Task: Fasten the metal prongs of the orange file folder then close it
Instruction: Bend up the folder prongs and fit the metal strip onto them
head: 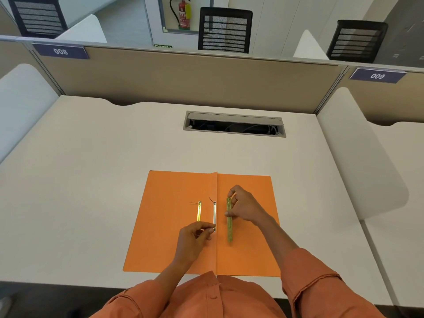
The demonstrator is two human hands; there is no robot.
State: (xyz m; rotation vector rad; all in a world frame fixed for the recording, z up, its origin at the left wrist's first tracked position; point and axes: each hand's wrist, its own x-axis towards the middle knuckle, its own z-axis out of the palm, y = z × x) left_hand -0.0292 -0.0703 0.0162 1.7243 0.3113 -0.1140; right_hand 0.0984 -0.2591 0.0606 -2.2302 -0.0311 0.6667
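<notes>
The orange file folder point(165, 226) lies open and flat on the desk, its fold running down the middle. Left of the fold lie a gold metal strip point(199, 212) and a silver prong base point(214, 213), with a thin prong sticking up at its far end. My left hand point(193, 239) pinches the near end of the silver prong base. My right hand point(246, 206) holds a gold fastener bar point(229, 222) on edge, just right of the fold.
The white desk point(91, 180) has a cable hatch point(234, 123) with its lid open, behind the folder. A beige partition point(183, 79) closes the back, and white dividers point(358, 157) stand at both sides. Office chairs show beyond the partition.
</notes>
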